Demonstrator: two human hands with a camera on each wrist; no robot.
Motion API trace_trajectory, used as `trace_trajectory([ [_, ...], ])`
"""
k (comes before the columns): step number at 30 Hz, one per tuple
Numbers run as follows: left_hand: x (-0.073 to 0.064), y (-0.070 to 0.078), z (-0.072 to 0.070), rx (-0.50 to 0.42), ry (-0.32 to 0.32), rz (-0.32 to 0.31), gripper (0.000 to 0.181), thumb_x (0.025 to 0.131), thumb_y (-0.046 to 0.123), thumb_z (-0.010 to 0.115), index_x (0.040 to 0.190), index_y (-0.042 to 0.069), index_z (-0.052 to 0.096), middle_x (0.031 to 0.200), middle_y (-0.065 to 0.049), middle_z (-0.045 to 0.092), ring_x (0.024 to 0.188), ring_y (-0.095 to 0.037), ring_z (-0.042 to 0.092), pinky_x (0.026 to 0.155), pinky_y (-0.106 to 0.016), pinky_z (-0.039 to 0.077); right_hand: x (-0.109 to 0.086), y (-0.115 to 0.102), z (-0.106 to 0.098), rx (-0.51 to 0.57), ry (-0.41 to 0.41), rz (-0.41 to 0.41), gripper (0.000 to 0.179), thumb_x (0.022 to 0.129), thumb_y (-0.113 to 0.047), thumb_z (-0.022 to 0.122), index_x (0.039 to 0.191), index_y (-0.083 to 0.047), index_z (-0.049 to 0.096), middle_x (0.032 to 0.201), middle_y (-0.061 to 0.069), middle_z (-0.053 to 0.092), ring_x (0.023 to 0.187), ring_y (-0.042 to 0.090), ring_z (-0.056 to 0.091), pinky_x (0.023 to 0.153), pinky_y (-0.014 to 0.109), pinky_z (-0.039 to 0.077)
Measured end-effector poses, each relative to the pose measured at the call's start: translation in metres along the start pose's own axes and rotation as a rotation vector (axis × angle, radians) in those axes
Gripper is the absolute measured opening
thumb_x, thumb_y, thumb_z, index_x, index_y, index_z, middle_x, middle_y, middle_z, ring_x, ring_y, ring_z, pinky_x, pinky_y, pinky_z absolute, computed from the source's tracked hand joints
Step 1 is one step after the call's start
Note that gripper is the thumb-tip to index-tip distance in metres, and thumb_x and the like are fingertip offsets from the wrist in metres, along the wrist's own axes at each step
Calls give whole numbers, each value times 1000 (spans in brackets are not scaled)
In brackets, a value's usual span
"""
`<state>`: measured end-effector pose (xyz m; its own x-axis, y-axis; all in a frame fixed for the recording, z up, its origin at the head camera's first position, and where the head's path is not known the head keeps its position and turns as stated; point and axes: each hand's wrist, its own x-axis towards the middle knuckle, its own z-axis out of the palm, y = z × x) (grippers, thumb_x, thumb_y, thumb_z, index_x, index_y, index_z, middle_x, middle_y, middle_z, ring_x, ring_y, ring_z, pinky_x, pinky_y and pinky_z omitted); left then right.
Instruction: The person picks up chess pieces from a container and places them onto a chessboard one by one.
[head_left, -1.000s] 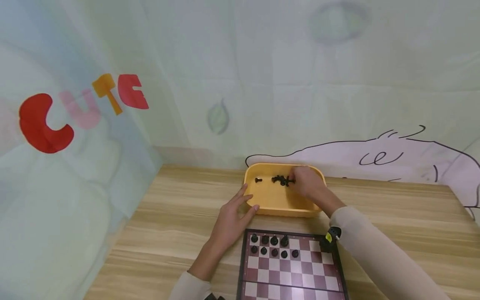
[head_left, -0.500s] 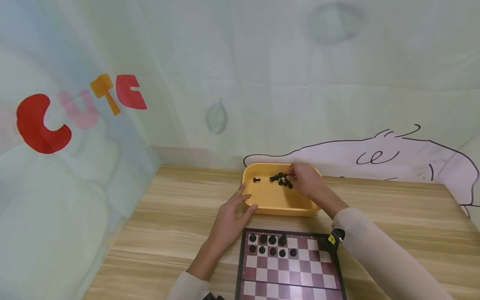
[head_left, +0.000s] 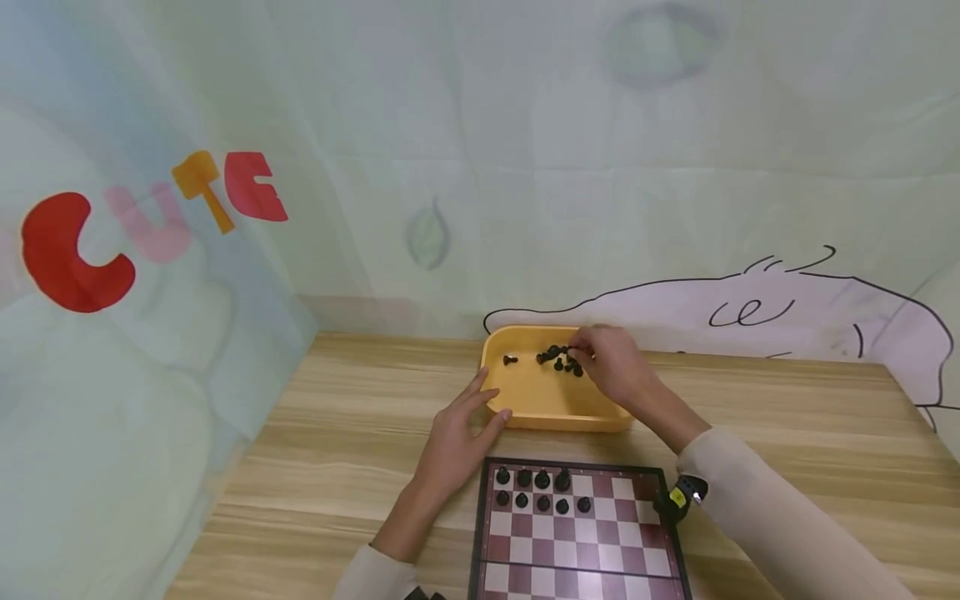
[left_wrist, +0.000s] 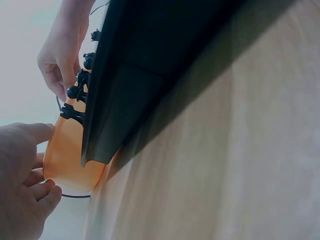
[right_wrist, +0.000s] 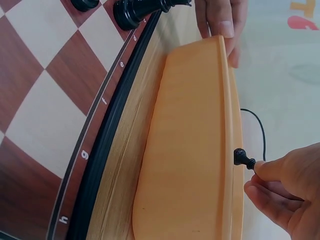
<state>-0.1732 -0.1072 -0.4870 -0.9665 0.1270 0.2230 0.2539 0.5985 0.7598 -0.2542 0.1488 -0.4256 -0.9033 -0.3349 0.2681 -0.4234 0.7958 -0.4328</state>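
In the right wrist view, my right hand (head_left: 615, 367) pinches a black chess piece (right_wrist: 241, 157) by its upper end, base pointing away from the fingers, at the rim of the yellow tray (head_left: 555, 422). Inside the tray lie several more black chess pieces (head_left: 558, 364), partly covered by this hand in the head view. One small piece (head_left: 510, 360) lies apart near the left wall. My left hand (head_left: 453, 442) rests against the tray's front left corner, fingers spread along the side and thumb at the front rim.
A chessboard (head_left: 577, 554) lies in front of the tray on the wooden table (head_left: 360, 417). Several black pieces (head_left: 542, 479) stand upright in two rows at its far left. A printed cloth (head_left: 450, 167) hangs behind the table.
From down among the pieces in the tray, my right hand has drawn back slightly, and a chess piece is between its fingertips. The left hand stays at the tray's corner.
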Motion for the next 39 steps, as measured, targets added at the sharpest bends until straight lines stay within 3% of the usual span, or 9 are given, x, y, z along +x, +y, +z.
trace_trajectory([
  [9, 0, 0, 1, -14, 4, 11, 47, 102, 37, 73, 138, 6, 69, 169, -4, 41, 154, -28, 43, 127, -47, 38, -6, -5, -4, 2, 16, 11, 10, 100, -8, 75, 105, -1, 80, 98, 12, 78, 86, 23, 72, 75, 40, 64],
  [27, -2, -1, 1, -4, 15, 18, 47, 102, 36, 74, 137, 5, 69, 168, -5, 42, 154, -28, 43, 126, -48, 39, -18, -7, -7, 31, 53, -69, 8, 97, -11, 78, 100, -5, 81, 93, 7, 81, 83, 20, 76, 75, 39, 66],
  [39, 0, 0, 1, 4, 7, 14, 48, 102, 37, 73, 138, 6, 69, 169, -4, 41, 154, -28, 43, 126, -47, 38, -27, -7, -15, 53, 74, -32, 9, 98, -11, 77, 102, -3, 79, 93, 8, 81, 83, 22, 77, 73, 38, 67],
])
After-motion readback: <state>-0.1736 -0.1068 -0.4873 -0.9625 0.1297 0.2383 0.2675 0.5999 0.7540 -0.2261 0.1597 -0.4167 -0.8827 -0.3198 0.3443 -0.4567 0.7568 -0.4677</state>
